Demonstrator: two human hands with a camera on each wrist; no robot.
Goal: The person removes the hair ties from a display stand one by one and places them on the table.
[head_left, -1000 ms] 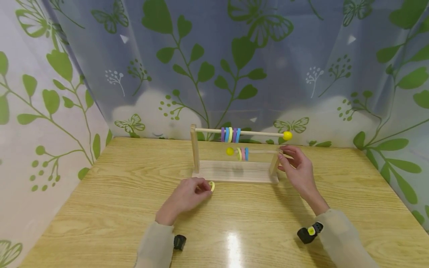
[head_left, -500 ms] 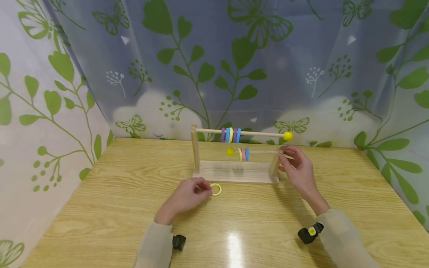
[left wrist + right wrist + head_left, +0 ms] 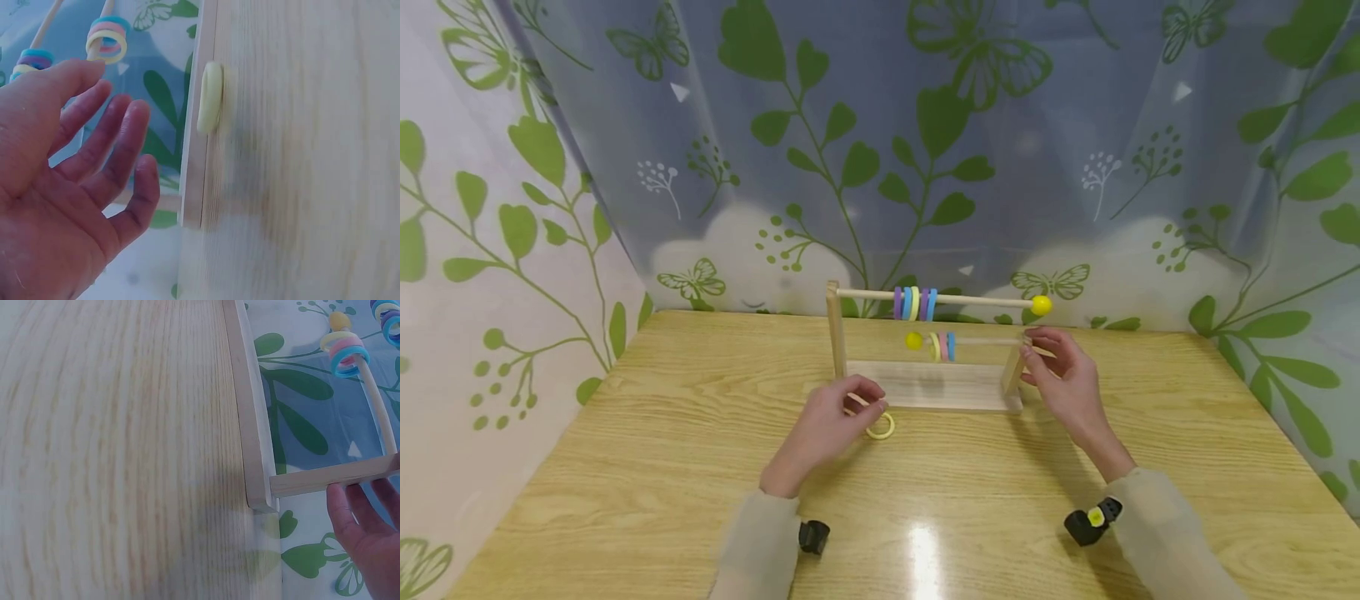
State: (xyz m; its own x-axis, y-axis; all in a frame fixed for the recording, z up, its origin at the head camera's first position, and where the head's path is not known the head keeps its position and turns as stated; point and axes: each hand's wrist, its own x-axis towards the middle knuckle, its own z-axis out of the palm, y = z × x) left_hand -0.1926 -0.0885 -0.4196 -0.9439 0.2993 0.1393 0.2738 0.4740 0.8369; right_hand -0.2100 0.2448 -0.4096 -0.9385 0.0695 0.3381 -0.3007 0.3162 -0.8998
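A wooden stand [image 3: 940,387] has two rods. Its upper rod [image 3: 977,300] bears several purple, blue and yellow rings [image 3: 915,304]. Yellow, pink and blue rings [image 3: 943,346] hang on the lower rod, near its yellow end ball [image 3: 913,340]. My right hand [image 3: 1067,379] grips the short right post [image 3: 337,476] near its top. A loose pale yellow ring [image 3: 882,427] lies flat on the table before the stand. My left hand [image 3: 835,417] is just over that ring, partly covering it in the head view. In the left wrist view its fingers [image 3: 128,140] are apart, with nothing between them.
The wood-grain table [image 3: 647,467] runs back to a curtain [image 3: 880,150] printed with leaves and butterflies. The upper rod's yellow end ball [image 3: 1041,305] juts out to the right. The tall left post [image 3: 836,333] stands behind my left hand.
The yellow ring went from upright in my left fingertips to flat on the table. My left hand has let go of it and shifted slightly up and right. The right hand stays on the post.
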